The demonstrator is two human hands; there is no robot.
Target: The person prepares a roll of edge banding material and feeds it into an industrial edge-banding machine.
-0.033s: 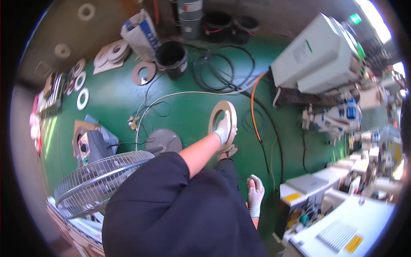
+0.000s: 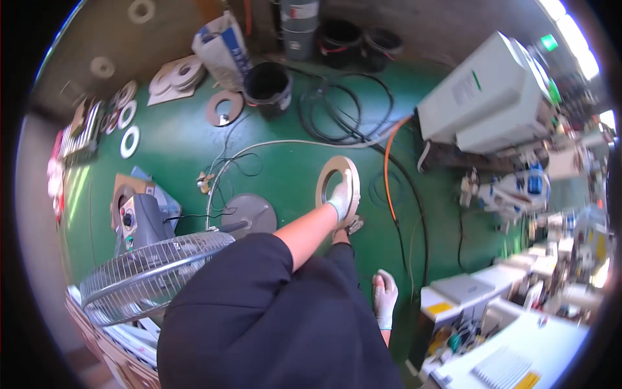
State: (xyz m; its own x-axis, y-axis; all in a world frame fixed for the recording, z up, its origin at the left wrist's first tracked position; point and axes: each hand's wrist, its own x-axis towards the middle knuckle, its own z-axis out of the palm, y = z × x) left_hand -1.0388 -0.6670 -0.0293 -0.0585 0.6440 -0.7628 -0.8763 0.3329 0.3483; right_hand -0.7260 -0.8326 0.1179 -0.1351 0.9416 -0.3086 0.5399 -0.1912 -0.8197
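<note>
My left hand (image 2: 341, 198), in a white glove, is closed on the rim of a thick tan ring (image 2: 326, 176). The ring is flat and round with a wide central hole, and it hangs tilted above the green floor, in front of my foot (image 2: 355, 224). Part of its rim is covered by the hand. Lower and to the right, my right hand (image 2: 386, 299) hangs beside my dark clothing, also in a pale glove. Its fingers are curled in, and nothing shows in them.
A caged fan (image 2: 155, 275) and its round base (image 2: 245, 217) stand left. Hoses and cables (image 2: 330, 110) cross the floor ahead. Beyond are a black bucket (image 2: 268, 91), more rings (image 2: 129, 142) and a large pale machine (image 2: 486, 97). A white worktop (image 2: 518, 337) is at right.
The view has shifted slightly, so the background sits a little differently. My left hand keeps its hold on the ring; the right hand stays low at my side.
</note>
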